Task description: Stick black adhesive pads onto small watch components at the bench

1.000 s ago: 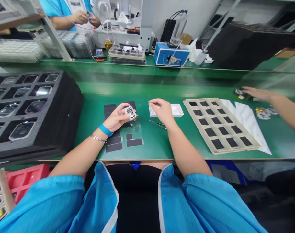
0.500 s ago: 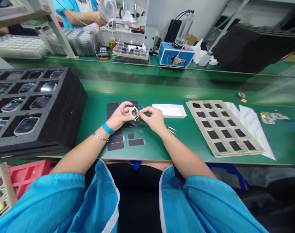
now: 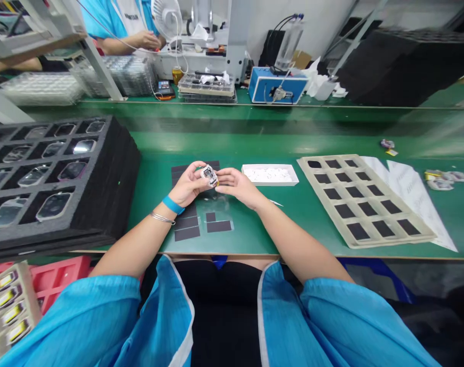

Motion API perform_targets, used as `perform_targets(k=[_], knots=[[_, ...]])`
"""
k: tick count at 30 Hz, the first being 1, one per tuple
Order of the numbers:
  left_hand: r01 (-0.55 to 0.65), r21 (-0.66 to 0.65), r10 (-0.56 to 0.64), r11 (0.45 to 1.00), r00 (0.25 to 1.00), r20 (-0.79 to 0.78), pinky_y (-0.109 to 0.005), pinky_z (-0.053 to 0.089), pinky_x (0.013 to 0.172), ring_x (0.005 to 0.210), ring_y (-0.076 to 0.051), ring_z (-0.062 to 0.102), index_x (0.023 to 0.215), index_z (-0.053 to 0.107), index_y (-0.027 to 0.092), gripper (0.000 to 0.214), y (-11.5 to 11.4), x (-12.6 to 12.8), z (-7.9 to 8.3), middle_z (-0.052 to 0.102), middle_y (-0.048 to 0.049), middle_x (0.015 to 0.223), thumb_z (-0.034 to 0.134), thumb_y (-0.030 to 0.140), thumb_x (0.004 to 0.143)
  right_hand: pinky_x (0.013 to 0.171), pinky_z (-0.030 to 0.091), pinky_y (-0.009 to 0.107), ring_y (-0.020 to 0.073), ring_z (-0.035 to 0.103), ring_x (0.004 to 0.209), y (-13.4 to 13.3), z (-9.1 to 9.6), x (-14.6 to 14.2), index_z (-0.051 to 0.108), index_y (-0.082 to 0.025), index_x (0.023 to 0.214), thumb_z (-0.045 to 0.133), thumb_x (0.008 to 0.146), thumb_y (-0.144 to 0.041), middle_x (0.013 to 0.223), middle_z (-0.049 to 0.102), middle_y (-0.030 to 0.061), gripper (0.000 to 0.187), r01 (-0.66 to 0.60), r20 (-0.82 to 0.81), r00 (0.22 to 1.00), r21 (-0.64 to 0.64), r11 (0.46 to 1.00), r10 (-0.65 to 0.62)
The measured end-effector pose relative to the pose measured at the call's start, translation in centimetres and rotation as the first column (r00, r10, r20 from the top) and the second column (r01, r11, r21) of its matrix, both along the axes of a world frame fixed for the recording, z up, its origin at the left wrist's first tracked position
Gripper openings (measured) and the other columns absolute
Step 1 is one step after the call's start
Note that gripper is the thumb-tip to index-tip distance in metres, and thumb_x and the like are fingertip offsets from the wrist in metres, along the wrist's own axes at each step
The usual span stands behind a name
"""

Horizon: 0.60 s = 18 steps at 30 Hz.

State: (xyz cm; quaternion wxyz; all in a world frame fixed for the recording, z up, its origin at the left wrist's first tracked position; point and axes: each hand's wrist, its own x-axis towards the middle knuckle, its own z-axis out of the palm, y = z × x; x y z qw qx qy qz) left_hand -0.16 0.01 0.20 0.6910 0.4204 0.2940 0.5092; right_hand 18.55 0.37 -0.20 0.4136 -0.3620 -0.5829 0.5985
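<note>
My left hand [image 3: 189,184] holds a small square silver-and-black part [image 3: 209,175] above the green bench, fingers curled round it. My right hand [image 3: 235,186] meets it from the right, its fingertips pinched against the same part. Under both hands lie black rectangular adhesive strips [image 3: 201,224] on a clear sheet. A thin metal tweezers tip [image 3: 276,203] shows on the bench just right of my right wrist. A shallow white tray [image 3: 270,174] of small white pieces sits right behind my right hand.
A stack of black foam trays [image 3: 56,173] with shiny parts stands at left. A beige tray [image 3: 363,196] with dark pockets and white sheets [image 3: 415,193] lie at right. A pink bin [image 3: 56,272] is low left. Across the belt: a blue device [image 3: 277,84], another person [image 3: 120,25].
My right hand came left from the white tray to the part in my left hand and now pinches it. The other person's arm at far right has gone from view.
</note>
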Motion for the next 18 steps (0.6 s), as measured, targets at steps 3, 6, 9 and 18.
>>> perform_targets(k=[3,6,9,18], knots=[[-0.007,0.005,0.007,1.0,1.0,0.012,-0.024,0.058,0.07,0.084,-0.016,0.07,0.099,0.051,0.021,0.059,0.1,-0.5,0.3,0.072,-0.0013,0.095,0.09,0.022,0.055,0.072,0.059,0.029,0.0135,0.068,0.07,0.2,0.3,0.5,0.062,-0.017,0.089,0.087,0.056,-0.027,0.076,0.069,0.0002,0.042,-0.12,-0.028,0.993,-0.197,0.973,0.117],[-0.005,0.002,0.005,1.0,1.0,0.015,-0.026,0.059,0.072,0.086,-0.018,0.071,0.1,0.053,0.021,0.057,0.0,-0.9,0.5,0.072,-0.0019,0.095,0.089,0.024,0.056,0.064,0.059,0.025,0.0125,0.068,0.065,0.1,1.1,1.2,0.064,-0.017,0.089,0.087,0.058,-0.027,0.073,0.068,-0.0003,0.039,-0.12,-0.111,0.989,-0.24,0.963,0.096],[0.025,-0.009,-0.025,1.0,1.0,0.003,-0.029,0.059,0.073,0.085,-0.019,0.071,0.103,0.056,0.021,0.059,-0.1,-1.0,0.6,0.072,-0.003,0.094,0.09,0.027,0.056,0.061,0.058,0.023,0.0109,0.066,0.061,-0.1,2.1,1.9,0.065,-0.019,0.09,0.086,0.06,-0.029,0.07,0.067,-0.0029,0.038,-0.103,-0.236,0.97,-0.202,0.974,0.054],[0.237,-0.086,-0.242,0.968,0.969,-0.051,-0.034,0.059,0.075,0.072,-0.016,0.068,0.101,0.064,0.015,0.051,-0.4,-0.3,0.2,0.069,-0.0027,0.085,0.089,0.024,0.057,0.075,0.056,0.032,0.0156,0.064,0.078,-0.8,2.2,1.4,0.069,-0.019,0.089,0.078,0.072,-0.047,0.084,0.066,0.0028,0.034,0.039,-0.009,0.999,0.243,0.969,-0.038]])
